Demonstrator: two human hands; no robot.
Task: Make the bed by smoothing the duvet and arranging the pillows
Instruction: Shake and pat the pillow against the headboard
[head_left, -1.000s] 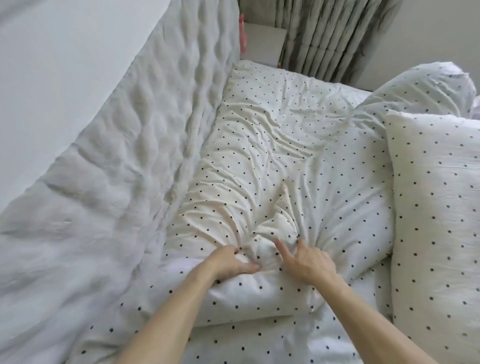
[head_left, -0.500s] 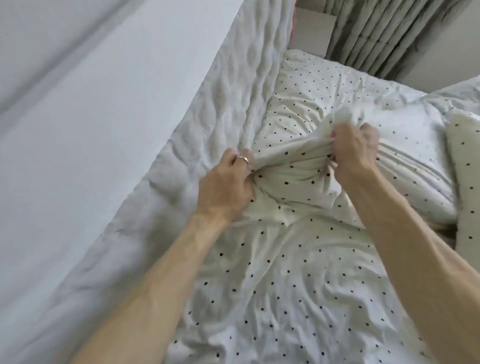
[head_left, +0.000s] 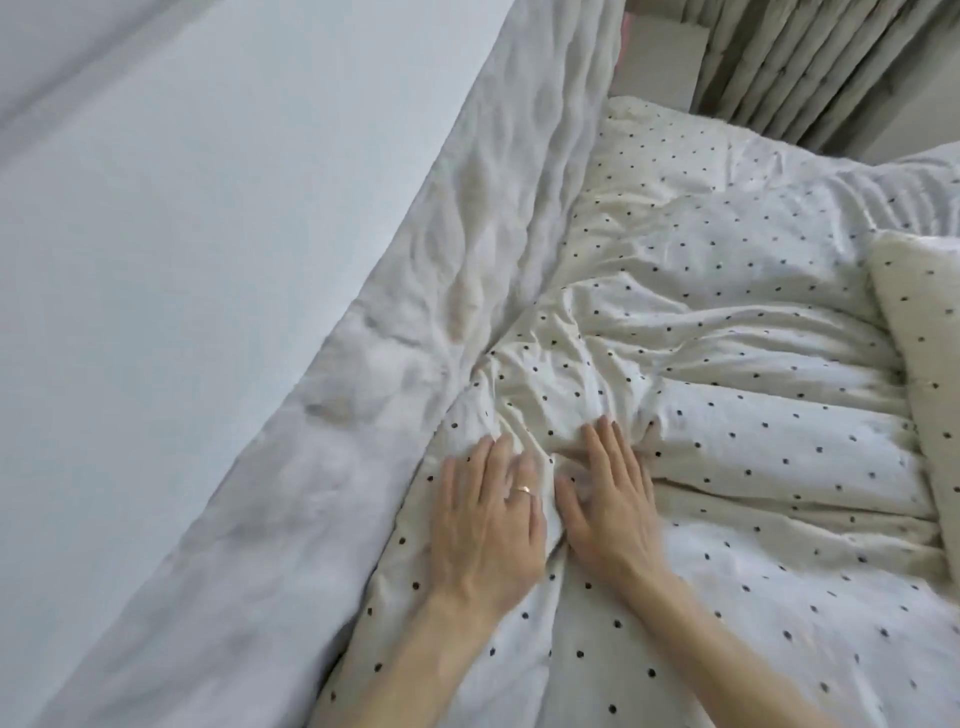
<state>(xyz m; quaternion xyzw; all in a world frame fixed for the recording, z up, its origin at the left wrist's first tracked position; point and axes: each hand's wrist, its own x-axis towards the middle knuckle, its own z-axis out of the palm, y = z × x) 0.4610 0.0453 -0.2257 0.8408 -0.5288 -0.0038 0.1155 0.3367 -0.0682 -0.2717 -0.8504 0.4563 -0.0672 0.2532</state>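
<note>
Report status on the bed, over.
Left hand and right hand open, flat side by side. Dotted bedding creased ahead of them. Pillow at right edge, apart from hands.

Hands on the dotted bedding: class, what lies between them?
In the head view, only a creased fold of bedding separates left hand and right hand.

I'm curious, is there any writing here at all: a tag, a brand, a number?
None: nothing readable shows in this view.
The white duvet cover with black dots carries only its dot pattern, no tag in sight.
The white quilted headboard is plain.
The gold ring on the left hand is too small to show any marking.
</note>
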